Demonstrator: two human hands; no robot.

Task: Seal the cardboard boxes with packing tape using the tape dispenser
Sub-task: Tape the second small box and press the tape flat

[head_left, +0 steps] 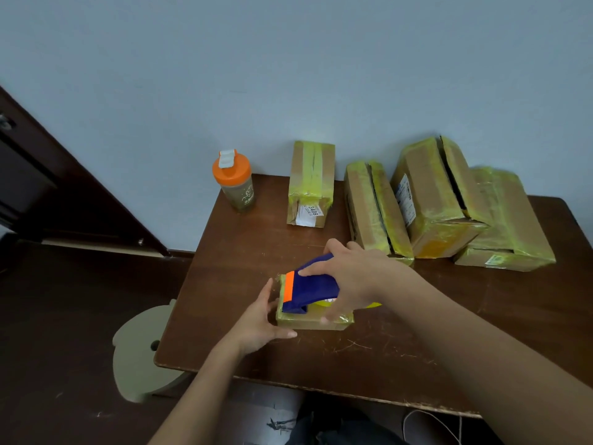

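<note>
The right hand [348, 277] grips the tape dispenser [313, 287] on the small box [313, 319], which the open left hand [260, 322] steadies; next, presumably a steady pull across.

Right hand [349, 277] grips tape dispenser [309, 289] atop small box [308, 321]; left hand [256, 322] steadies box's left end.
</note>
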